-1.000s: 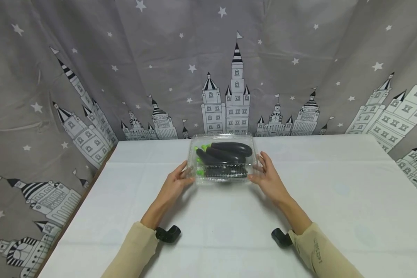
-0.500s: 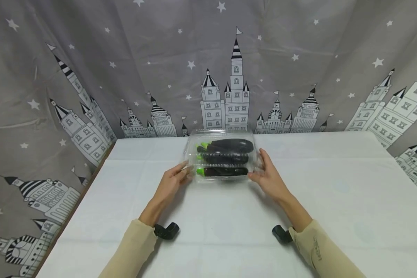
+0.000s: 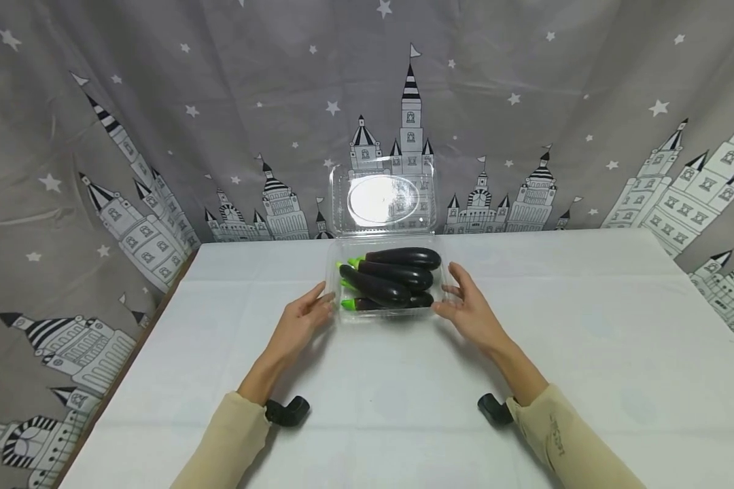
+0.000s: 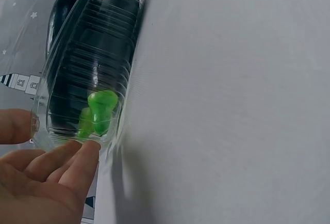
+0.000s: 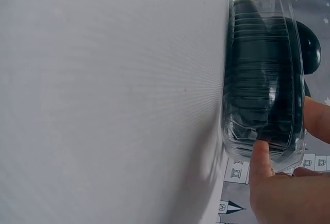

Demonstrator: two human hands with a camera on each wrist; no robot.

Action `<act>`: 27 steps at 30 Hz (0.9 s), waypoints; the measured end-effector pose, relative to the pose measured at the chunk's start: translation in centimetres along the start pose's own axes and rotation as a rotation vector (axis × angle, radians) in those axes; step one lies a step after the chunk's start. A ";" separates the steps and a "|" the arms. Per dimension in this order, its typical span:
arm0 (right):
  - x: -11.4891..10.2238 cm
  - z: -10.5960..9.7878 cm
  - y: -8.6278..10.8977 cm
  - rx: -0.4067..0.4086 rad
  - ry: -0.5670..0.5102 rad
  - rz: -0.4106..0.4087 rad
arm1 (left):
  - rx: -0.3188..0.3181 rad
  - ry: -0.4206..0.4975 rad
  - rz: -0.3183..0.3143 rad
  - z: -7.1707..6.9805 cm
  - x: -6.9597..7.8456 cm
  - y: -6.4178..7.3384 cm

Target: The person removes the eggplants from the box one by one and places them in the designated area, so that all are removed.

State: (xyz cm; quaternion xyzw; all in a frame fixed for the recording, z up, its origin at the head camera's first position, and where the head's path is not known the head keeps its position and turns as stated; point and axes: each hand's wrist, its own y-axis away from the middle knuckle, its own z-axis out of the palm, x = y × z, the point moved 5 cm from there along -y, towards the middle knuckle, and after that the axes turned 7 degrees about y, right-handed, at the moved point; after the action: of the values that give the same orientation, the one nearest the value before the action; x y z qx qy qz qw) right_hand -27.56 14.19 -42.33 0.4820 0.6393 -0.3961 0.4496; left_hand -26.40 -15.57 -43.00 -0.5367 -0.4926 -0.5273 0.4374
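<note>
A clear plastic clamshell container [image 3: 387, 314] sits near the back edge of the white table, its lid [image 3: 367, 227] raised and standing up at the back. Several dark eggplants [image 3: 376, 285] with bright green stems lie inside. At the container's left end is my left hand [image 3: 300, 322], its fairly straight fingers [image 4: 85, 162] touching the plastic wall. My right hand [image 3: 474, 316] is at the opposite end, with one digit low on the wall and another [image 5: 315, 120] near the rim. Both wrist views show the eggplants through the ribbed wall.
Behind the table hangs a grey curtain [image 3: 251, 81] printed with castles and stars. White cloth [image 3: 379, 394] covers the table, with its wooden edge [image 3: 128, 360] at the left. Black wrist devices [image 3: 287, 411] protrude beside both sleeves.
The container's lid has swung up and backward from over the eggplants to standing upright. Both hands have stayed at the container's ends, and the head view has shifted slightly.
</note>
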 end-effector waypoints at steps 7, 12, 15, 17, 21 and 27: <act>0.2 0.0 0.2 -0.017 0.036 0.049 | -0.011 0.000 -0.014 0.0 0.0 0.1; 0.1 0.1 0.3 -0.025 0.051 0.066 | -0.010 0.006 -0.007 -0.1 0.0 0.2; 0.1 0.2 0.4 -0.027 0.054 0.065 | -0.022 0.002 -0.006 -0.1 0.0 0.4; 0.1 0.3 0.6 -0.034 0.058 0.063 | -0.024 -0.009 -0.008 -0.2 0.0 0.7; -0.1 0.4 1.1 -0.054 0.069 0.065 | -0.025 -0.048 -0.014 -0.4 0.0 1.2; -0.4 0.5 2.0 -0.077 0.096 0.075 | -0.039 -0.083 -0.025 -0.6 0.1 2.0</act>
State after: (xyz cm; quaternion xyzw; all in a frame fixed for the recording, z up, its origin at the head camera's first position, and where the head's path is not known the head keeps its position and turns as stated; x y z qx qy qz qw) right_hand -25.50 14.02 -42.20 0.5063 0.6563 -0.3305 0.4512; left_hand -24.50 -16.41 -42.74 -0.5605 -0.5065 -0.5194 0.3994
